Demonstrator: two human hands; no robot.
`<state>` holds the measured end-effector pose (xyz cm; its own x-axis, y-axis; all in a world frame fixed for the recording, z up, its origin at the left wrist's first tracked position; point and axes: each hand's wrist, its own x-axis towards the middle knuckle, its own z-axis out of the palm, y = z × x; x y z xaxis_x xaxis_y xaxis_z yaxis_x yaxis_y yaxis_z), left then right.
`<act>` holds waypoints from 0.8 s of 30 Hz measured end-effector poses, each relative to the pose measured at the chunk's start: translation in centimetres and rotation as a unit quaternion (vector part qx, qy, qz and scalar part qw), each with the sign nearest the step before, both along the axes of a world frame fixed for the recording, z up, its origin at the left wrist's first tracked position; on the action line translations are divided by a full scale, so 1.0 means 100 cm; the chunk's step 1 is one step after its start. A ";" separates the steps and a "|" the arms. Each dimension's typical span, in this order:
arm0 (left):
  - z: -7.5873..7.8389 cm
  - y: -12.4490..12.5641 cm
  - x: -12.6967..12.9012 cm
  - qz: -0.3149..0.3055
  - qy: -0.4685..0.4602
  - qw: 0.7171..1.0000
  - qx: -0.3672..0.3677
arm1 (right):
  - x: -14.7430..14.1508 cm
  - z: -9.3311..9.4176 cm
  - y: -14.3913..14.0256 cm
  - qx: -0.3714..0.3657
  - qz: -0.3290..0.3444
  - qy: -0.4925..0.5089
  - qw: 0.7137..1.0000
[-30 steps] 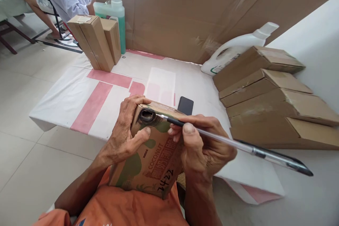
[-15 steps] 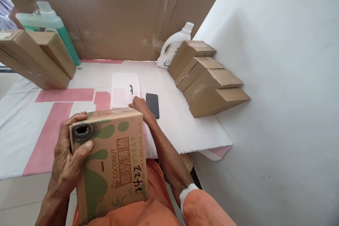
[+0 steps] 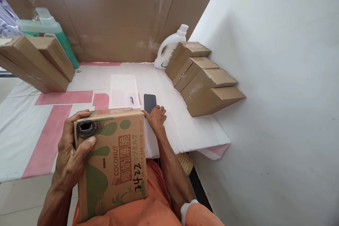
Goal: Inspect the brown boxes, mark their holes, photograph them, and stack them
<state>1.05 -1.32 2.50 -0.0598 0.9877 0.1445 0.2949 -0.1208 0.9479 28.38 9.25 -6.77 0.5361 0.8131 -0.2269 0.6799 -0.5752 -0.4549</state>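
My left hand [image 3: 71,152] grips a brown cardboard box [image 3: 116,169] by its left side, thumb on the front face and fingers behind. The box is tilted up against my orange clothing. It carries green shapes, the word COCONUT, a handwritten "2422" and a dark-scribbled hole at its upper left corner. Beyond the box, my right hand [image 3: 156,116] reaches over the near end of a black phone [image 3: 150,102], its thumb apart from the fingers. Whether it touches the phone I cannot tell. A pen [image 3: 131,101] lies on a white paper sheet [image 3: 122,84] behind the box.
Several cardboard boxes [image 3: 209,84] stand leaning along the right wall. A white jug [image 3: 169,49] is behind them. At the left, more boxes [image 3: 39,63] stand before a green liquid bottle [image 3: 63,42]. A large cardboard panel [image 3: 113,21] closes the table's back.
My right hand has moved right from the pen to the near end of the phone. The pen now lies nearer the box. My left hand keeps holding the box.
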 end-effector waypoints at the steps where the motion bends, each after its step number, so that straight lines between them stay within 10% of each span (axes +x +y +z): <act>1: 0.000 0.000 0.001 -0.001 0.002 1.000 0.001 | 0.005 -0.003 0.001 0.003 -0.013 0.016 1.000; 12: 0.001 0.002 0.002 -0.007 0.009 1.000 0.002 | 0.038 -0.006 -0.041 0.115 -0.017 0.342 0.932; 18: 0.000 0.001 0.011 -0.018 -0.003 1.000 0.018 | 0.050 0.050 -0.118 0.224 -0.026 0.625 0.748; 24: 0.012 -0.004 0.031 -0.059 0.018 0.996 0.061 | -0.005 0.121 -0.151 0.176 0.220 0.702 0.654</act>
